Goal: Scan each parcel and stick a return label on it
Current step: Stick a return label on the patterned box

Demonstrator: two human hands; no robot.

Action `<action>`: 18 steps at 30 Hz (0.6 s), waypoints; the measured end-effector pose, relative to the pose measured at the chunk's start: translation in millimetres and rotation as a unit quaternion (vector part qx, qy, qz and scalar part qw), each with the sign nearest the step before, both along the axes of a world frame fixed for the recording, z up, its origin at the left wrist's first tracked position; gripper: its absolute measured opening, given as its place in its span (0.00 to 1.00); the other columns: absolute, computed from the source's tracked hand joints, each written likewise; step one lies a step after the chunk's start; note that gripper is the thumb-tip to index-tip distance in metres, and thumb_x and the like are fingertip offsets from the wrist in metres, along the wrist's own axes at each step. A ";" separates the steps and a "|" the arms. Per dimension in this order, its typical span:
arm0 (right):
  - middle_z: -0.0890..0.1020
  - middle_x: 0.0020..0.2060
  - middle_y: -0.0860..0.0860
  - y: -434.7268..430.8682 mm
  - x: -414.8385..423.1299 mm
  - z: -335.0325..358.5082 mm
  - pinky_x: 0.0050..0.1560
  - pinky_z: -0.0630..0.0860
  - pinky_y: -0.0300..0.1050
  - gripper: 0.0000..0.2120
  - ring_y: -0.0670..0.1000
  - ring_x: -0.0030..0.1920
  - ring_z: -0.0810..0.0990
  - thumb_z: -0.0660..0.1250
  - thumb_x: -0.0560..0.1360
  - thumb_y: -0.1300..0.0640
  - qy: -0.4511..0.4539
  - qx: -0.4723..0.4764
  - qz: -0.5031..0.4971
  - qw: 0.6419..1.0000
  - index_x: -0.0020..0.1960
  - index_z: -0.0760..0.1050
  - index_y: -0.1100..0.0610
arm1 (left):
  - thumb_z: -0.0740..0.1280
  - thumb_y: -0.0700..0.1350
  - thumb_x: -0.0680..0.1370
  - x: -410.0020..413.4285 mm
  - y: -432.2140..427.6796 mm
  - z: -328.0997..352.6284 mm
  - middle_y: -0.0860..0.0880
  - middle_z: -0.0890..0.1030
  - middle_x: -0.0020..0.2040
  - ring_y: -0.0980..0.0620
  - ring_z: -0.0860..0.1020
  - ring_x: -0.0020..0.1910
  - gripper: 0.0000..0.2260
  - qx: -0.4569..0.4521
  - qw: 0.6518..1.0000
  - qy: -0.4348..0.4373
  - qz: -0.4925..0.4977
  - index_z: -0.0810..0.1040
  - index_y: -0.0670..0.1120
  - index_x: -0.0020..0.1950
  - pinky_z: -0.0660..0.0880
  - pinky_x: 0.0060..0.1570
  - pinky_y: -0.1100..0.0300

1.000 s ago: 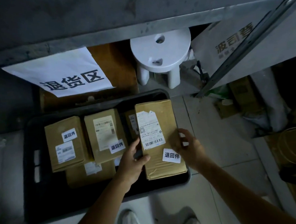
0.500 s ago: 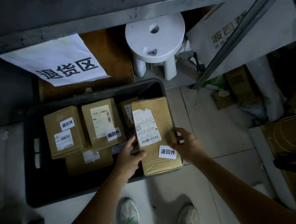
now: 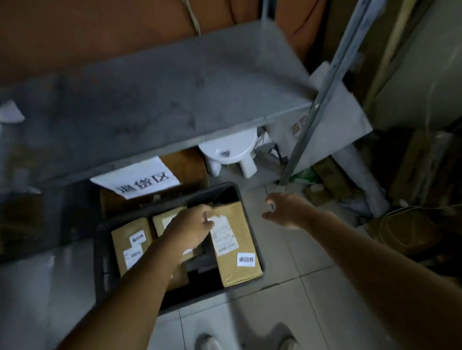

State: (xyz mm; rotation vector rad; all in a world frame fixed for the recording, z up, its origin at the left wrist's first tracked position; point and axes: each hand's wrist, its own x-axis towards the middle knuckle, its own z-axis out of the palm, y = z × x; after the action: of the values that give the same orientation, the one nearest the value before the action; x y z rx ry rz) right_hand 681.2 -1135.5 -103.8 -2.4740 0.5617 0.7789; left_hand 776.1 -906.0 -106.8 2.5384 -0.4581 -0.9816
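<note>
Long brown cardboard parcel (image 3: 240, 230) perched at the right end of the dark plastic crate (image 3: 100, 269)

It carried its white return label (image 3: 246, 259) and seemed propped on the rim. Your left grip (image 3: 192, 229) curled at its far corner, hold unclear; your right grip (image 3: 284, 209) hung wide and empty. A nudge from either could have tipped it onto the pale floor tiles (image 3: 306, 294).

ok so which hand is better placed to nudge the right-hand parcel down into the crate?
Left. The left hand is on the parcel at its far left corner, fingers curled at its edge, inside the crate. The right hand hangs open over the floor tiles, clear of the parcel.
</note>
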 end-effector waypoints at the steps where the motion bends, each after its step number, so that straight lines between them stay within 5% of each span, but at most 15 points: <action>1: 0.74 0.68 0.57 -6.6 0.8 30.0 0.63 0.71 0.49 0.26 0.58 0.67 0.74 0.65 0.79 0.44 -0.007 -0.006 0.001 1.000 0.73 0.68 0.54 | 0.66 0.49 0.79 5.1 -6.7 27.5 0.45 0.78 0.63 0.47 0.79 0.56 0.20 -0.003 1.000 -0.007 -0.013 0.71 0.50 0.71 0.76 0.57 0.55; 11: 0.75 0.67 0.57 -77.1 -51.1 313.0 0.62 0.71 0.48 0.25 0.58 0.65 0.75 0.62 0.81 0.46 -0.088 -0.110 -0.076 0.987 0.73 0.66 0.55 | 0.65 0.52 0.79 22.7 -109.9 295.8 0.46 0.74 0.68 0.45 0.75 0.63 0.21 -0.023 0.966 -0.165 -0.197 0.69 0.52 0.72 0.72 0.58 0.56; 18: 0.77 0.63 0.58 -131.3 -176.7 447.6 0.60 0.72 0.50 0.19 0.59 0.63 0.75 0.63 0.79 0.51 -0.137 -0.185 -0.222 0.947 0.67 0.73 0.57 | 0.65 0.52 0.80 -52.3 -220.3 423.5 0.45 0.76 0.63 0.45 0.77 0.56 0.20 -0.092 0.920 -0.210 -0.319 0.70 0.53 0.71 0.76 0.55 0.52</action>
State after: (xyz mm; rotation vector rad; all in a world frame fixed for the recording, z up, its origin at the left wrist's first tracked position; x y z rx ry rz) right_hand 504.5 -1266.8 343.8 -2.5692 1.1899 0.1555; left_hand 723.8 -1126.3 316.6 2.4505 -1.4974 -0.5197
